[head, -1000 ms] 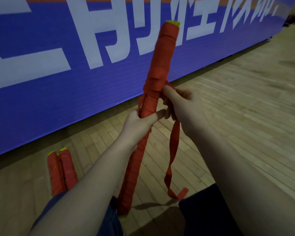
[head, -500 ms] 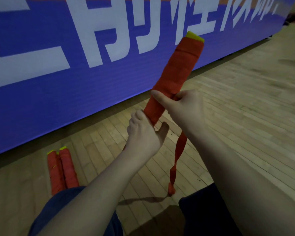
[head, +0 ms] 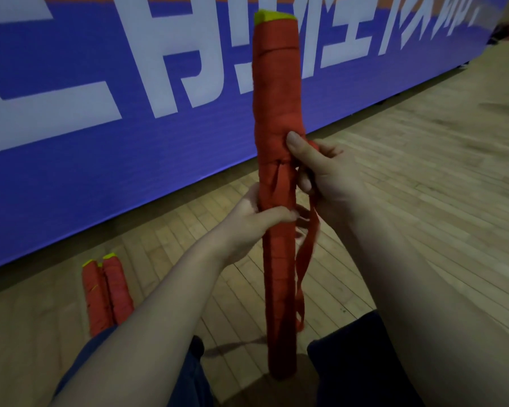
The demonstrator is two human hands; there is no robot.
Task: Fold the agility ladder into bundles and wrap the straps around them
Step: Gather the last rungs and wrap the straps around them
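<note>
Tilted before, long red strap-wrapped ladder bundle (head: 276,98) now upright: left hand (head: 247,224) grips its middle, right hand (head: 323,177) pinches loose red strap (head: 306,254); white lettering on blue banner (head: 100,157) cropped, unreadable.

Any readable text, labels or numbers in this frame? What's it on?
Blue banner: big white characters, tops cut off by the frame, so no reliable reading.
Held ladder bundle: no print visible.
Two bundles on the floor: none visible.
</note>
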